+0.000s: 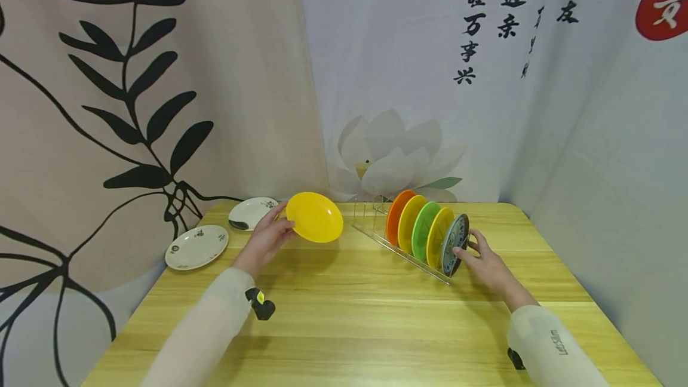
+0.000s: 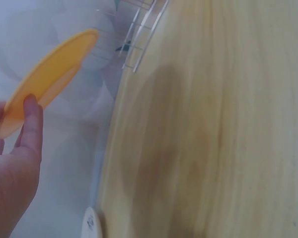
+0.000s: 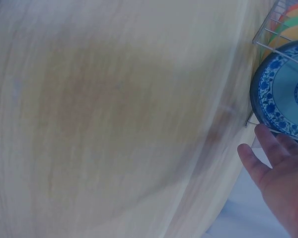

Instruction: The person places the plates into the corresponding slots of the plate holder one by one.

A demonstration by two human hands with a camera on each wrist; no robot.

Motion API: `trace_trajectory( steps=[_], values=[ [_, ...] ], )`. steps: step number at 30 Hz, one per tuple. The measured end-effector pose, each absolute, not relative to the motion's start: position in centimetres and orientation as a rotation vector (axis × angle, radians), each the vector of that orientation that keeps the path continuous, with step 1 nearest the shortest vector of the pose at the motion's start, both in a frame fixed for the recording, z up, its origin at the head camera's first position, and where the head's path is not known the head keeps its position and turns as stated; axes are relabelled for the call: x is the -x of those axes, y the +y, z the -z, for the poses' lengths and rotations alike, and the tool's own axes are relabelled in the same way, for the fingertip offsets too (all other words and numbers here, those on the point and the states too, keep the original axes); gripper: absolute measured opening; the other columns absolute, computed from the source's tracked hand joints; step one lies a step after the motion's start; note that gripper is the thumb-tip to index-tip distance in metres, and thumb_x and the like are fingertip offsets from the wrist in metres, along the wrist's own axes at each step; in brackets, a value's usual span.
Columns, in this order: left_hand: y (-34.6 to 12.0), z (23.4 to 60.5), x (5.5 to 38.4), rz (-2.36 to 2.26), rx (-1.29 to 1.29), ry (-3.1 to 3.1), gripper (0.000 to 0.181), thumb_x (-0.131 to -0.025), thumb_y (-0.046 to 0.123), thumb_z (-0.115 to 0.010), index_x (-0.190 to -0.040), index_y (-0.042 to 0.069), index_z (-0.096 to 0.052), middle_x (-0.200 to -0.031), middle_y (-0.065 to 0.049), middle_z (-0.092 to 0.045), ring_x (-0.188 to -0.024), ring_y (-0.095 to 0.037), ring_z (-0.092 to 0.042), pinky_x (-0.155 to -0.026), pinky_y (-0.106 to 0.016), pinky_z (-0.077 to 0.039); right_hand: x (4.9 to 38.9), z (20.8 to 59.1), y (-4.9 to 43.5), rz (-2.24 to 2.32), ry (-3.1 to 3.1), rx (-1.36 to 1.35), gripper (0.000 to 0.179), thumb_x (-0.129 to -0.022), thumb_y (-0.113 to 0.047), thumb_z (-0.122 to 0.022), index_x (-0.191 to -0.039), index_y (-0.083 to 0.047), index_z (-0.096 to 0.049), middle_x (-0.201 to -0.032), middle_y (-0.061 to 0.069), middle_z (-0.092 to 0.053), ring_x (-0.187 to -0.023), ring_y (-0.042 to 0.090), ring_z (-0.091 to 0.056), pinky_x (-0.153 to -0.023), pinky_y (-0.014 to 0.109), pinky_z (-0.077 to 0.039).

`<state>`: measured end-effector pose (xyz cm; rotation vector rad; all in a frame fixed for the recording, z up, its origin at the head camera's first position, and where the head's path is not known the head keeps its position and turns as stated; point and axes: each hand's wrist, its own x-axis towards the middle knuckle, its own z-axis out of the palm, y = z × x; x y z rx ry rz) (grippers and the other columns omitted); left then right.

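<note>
A plain yellow plate (image 1: 315, 217) is held up above the table by my left hand (image 1: 267, 236), pinched at its left rim between thumb and fingers. The left wrist view shows that same yellow plate (image 2: 49, 74) tilted, nearly edge-on. My right hand (image 1: 486, 261) is at the near end of a wire dish rack (image 1: 408, 257), beside a blue-and-white patterned plate (image 1: 454, 245). In the right wrist view its fingers (image 3: 268, 144) are spread and fairly straight, with the tips at the rim of the patterned plate (image 3: 275, 94); firm contact is unclear.
In the rack, an orange plate (image 1: 396, 217), a yellow one (image 1: 408, 220), a green one (image 1: 423, 229) and another yellow one (image 1: 438, 236) stand upright in a row. Two white plates with small prints lie at the table's left, one nearer (image 1: 196, 248), one farther (image 1: 249, 212). Curtains (image 1: 258, 76) hang behind.
</note>
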<state>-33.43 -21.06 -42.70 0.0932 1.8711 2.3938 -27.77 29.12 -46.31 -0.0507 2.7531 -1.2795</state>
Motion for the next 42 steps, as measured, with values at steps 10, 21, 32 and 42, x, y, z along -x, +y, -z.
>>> trace_trajectory(
  steps=[10, 21, 32, 42],
  values=[
    [-19.1, 40.7, 34.4, -2.443, -0.057, 1.811, 0.072, -0.095, -0.008, -0.055, -0.157, 0.019, -0.029, -0.144, -0.020, -0.047, -0.106, -0.021, -0.064, -0.090, -0.032, -0.055, 27.7, 46.2, 29.1, 1.286, 2.752, 0.058, 0.086, -0.100, -0.057, -0.046, -0.159, -0.013, -0.001, -0.156, 0.034, -0.019, -0.133, 0.055, -0.035, -0.107, 0.068, -0.029],
    [-16.3, 39.9, 36.4, -2.491, -0.032, 1.828, 0.072, -0.093, -0.008, -0.058, -0.155, 0.021, -0.035, -0.137, -0.019, -0.053, -0.101, -0.022, -0.065, -0.088, -0.032, -0.056, 27.8, 46.4, 29.3, 1.295, 2.751, 0.051, 0.085, -0.100, -0.058, -0.046, -0.158, -0.014, -0.002, -0.156, 0.033, -0.020, -0.133, 0.055, -0.035, -0.106, 0.068, -0.030],
    [-13.1, 39.2, 37.9, -2.545, -0.079, 1.802, 0.071, -0.091, -0.014, -0.054, -0.153, 0.016, -0.037, -0.132, -0.024, -0.054, -0.096, -0.022, -0.064, -0.079, -0.030, -0.058, 27.9, 46.5, 29.3, 1.295, 2.747, 0.058, 0.086, -0.100, -0.057, -0.047, -0.159, -0.014, -0.002, -0.156, 0.033, -0.020, -0.134, 0.055, -0.035, -0.106, 0.067, -0.031],
    [-10.2, 38.2, 38.6, -2.440, -0.119, 1.898, 0.074, -0.090, -0.012, -0.055, -0.155, 0.017, -0.035, -0.135, -0.022, -0.053, -0.110, -0.030, -0.059, -0.092, -0.039, -0.054, 28.0, 46.4, 29.3, 1.295, 2.748, 0.058, 0.086, -0.100, -0.058, -0.047, -0.159, -0.014, -0.002, -0.156, 0.033, -0.020, -0.134, 0.055, -0.035, -0.106, 0.068, -0.030]
  ],
)
